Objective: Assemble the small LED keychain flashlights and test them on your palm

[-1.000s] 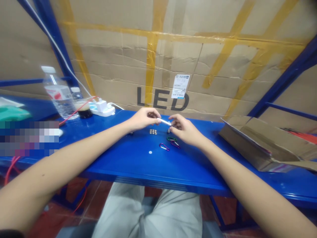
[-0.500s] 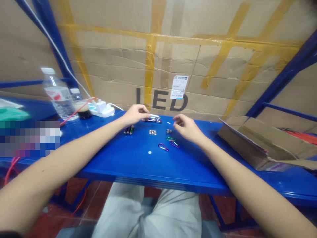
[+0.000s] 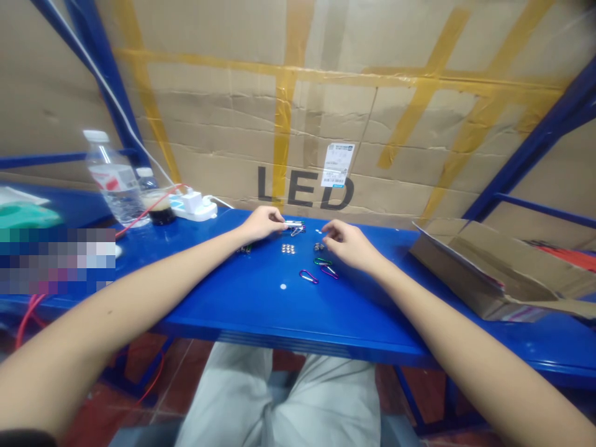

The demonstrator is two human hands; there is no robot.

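My left hand (image 3: 264, 223) is closed, thumb and fingers pinching the near end of a slim silver-white stick (image 3: 294, 224). The stick lies over a small pile of carabiners (image 3: 297, 232) at the back of the table. Under my left wrist, small dark and green cylinders (image 3: 244, 249) are partly hidden. My right hand (image 3: 350, 242) hovers with curled fingers apart, nothing visible in them, beside a small cluster of metal parts (image 3: 319, 246). Small round silver pieces (image 3: 288, 249) stand in rows between the hands. A green carabiner (image 3: 322, 261) and two purple carabiners (image 3: 308, 277) lie nearer me.
An open cardboard box (image 3: 484, 279) sits on the right of the blue table (image 3: 261, 310). To the left are a water bottle (image 3: 112, 180), a cup of dark liquid (image 3: 161, 210) and a white power strip (image 3: 198, 210) with cords. A large carton (image 3: 209, 124) stands behind.
My left hand has come slightly down and to the right, covering more of the cylinders. My right hand has shifted slightly down and left, closer to the metal parts.
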